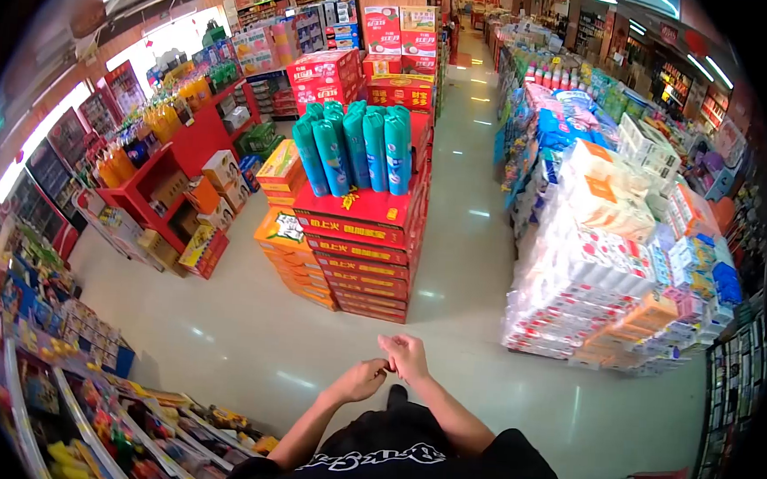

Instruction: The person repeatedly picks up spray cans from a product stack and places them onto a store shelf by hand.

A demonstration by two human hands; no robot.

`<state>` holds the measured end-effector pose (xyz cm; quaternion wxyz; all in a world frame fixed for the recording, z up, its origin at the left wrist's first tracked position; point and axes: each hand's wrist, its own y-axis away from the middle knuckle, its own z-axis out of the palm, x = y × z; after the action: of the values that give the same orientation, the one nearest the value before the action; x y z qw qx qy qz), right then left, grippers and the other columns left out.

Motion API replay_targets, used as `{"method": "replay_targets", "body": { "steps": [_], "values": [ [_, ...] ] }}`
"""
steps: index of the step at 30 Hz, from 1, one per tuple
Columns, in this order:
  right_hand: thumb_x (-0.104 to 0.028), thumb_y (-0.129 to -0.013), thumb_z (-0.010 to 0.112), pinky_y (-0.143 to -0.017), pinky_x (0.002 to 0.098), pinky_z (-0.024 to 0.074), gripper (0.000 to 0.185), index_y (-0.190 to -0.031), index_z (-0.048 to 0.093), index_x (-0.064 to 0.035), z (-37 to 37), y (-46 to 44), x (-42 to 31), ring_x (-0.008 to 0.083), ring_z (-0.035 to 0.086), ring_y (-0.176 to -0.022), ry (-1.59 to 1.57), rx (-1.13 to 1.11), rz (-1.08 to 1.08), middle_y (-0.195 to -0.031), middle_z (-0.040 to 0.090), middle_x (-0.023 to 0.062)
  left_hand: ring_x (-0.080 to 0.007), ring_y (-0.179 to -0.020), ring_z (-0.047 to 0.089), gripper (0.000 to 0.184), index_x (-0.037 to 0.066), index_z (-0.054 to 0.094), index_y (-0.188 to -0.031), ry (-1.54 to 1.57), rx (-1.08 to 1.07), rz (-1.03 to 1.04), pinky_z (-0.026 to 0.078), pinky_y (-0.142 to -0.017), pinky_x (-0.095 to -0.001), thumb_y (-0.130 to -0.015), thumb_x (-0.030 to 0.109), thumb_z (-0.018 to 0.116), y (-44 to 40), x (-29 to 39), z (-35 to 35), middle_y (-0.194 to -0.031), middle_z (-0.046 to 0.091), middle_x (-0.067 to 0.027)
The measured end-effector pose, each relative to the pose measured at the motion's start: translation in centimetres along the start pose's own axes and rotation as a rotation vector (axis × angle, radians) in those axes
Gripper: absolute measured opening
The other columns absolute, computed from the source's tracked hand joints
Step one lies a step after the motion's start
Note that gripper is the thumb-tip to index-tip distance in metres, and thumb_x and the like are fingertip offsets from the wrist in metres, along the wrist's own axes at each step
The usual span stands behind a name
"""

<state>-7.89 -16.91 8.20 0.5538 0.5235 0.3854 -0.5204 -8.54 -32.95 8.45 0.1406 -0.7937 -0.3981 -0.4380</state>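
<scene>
My left hand (359, 382) is in front of my body with its fingers curled closed. Close beside it, slightly farther forward, my right hand (406, 358) is also closed, its fingers bent toward the left one. A small dark spot shows where the two hands meet, but what they hold, if anything, is too small to make out. Beyond the hands stands a stack of red cartons (362, 232), topped with several teal cylindrical packs (351, 150). Orange boxes (293, 256) are piled against its left side.
Plastic-wrapped tissue packs (574, 277) form a tall pile on the right. A red shelf unit (154, 186) with bottles on top stands to the left. Shelves of small colourful goods (101, 398) are at the lower left. An aisle of glossy floor (467, 166) runs between the stacks.
</scene>
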Motion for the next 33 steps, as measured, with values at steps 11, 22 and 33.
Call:
{"method": "replay_targets", "body": {
  "steps": [11,22,33],
  "values": [
    [-0.013,-0.087,0.072,-0.059,0.0273,0.0495,0.024,-0.104,0.060,-0.0011,8.6,-31.5,-12.5,0.0133,0.061,-0.064,0.400,0.128,-0.816,-0.087,0.065,0.0090,-0.0224,-0.104,0.060,0.045,-0.001,0.045,-0.133,0.228,0.381,0.021,0.052,-0.084,-0.0337,-0.091,0.006,0.059,-19.5,-13.2,-16.9,-0.121,0.057,-0.0148],
    [-0.021,-0.079,0.073,-0.072,0.0430,0.0566,0.062,-0.132,0.045,-0.0057,14.9,-48.5,-21.1,0.0359,0.065,-0.097,0.930,0.241,-0.824,-0.132,0.052,0.0141,-0.0273,-0.114,0.054,0.049,-0.003,0.042,-0.131,0.435,0.402,0.022,0.050,-0.088,-0.0372,-0.088,0.005,0.063,-33.5,-18.1,-27.5,-0.124,0.051,-0.0174],
    [-0.030,-0.070,0.080,-0.067,0.0415,0.0557,0.065,-0.123,0.051,-0.0056,12.6,-40.4,-17.9,0.0341,0.066,-0.086,0.876,0.384,-0.541,-0.115,0.056,0.0148,-0.0372,-0.137,0.020,0.097,-0.003,0.012,-0.146,0.443,0.547,0.464,0.019,-0.112,-0.0488,-0.081,0.029,0.076,-34.3,-19.3,-24.8,-0.146,0.017,-0.0235]
  ]
}}
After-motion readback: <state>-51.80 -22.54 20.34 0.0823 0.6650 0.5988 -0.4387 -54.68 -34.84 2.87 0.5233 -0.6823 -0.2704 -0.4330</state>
